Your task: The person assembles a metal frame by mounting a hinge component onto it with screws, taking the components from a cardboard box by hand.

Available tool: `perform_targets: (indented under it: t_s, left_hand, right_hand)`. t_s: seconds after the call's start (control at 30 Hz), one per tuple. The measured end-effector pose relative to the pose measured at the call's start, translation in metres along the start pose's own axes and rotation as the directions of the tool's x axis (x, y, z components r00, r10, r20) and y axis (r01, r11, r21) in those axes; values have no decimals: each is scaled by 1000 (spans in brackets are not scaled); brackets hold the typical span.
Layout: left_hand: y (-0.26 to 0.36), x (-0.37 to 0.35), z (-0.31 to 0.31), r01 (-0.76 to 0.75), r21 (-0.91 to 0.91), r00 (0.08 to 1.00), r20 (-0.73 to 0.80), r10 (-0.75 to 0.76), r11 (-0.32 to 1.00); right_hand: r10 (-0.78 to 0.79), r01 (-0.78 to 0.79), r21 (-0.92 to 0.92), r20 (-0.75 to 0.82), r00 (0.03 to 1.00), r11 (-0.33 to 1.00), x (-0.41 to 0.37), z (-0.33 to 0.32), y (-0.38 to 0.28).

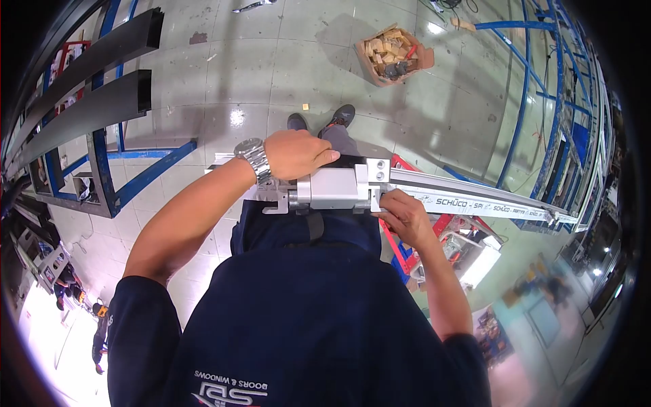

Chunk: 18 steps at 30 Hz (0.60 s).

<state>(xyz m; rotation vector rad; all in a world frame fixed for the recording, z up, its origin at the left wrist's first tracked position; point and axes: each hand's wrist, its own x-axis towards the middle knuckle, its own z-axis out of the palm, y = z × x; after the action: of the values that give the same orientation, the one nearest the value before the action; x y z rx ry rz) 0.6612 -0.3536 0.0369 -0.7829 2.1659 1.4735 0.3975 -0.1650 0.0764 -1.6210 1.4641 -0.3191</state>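
Note:
A silver-white metal door hinge (333, 188), with a boxy middle and round barrel ends, lies across in front of my waist. It sits at the near end of a long aluminium profile (441, 200) with printed protective film. My left hand (298, 153), with a steel watch at the wrist, is closed over the far edge of the hinge and profile; its fingertips are partly hidden. At the hinge's right end, my right hand (405, 216) has its fingers bent and pinched against the end piece. Any small part between those fingertips is hidden.
Dark profiles (88, 119) lie on a blue rack at the left. Beyond my feet stands a cardboard box (395, 55) of wooden blocks. Blue frames (559, 102) rise at the right. A red stand (444, 237) is below the long profile. People (100, 332) appear at lower left.

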Motion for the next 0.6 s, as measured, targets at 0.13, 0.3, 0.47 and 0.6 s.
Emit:
perform_targets:
  t_s: [0.13, 0.3, 0.47, 0.6]
  left_hand:
    - [-14, 4, 4, -60, -61, 996, 55, 63, 996]
    - [-23, -2, -13, -24, -273, 992, 113, 57, 962]
    - [-11, -26, -43, -158, -478, 979, 40, 201, 864]
    - [4, -30, -32, -139, -734, 983, -24, 180, 665]
  right_hand:
    - [-37, 37, 0, -49, 998, 999, -3, 3, -2]
    - [-99, 101, 26, -83, 992, 995, 20, -29, -12]
    - [-57, 72, 183, -87, 995, 980, 51, -97, -39]
    - [-101, 176, 530, -168, 981, 829, 73, -118, -40]
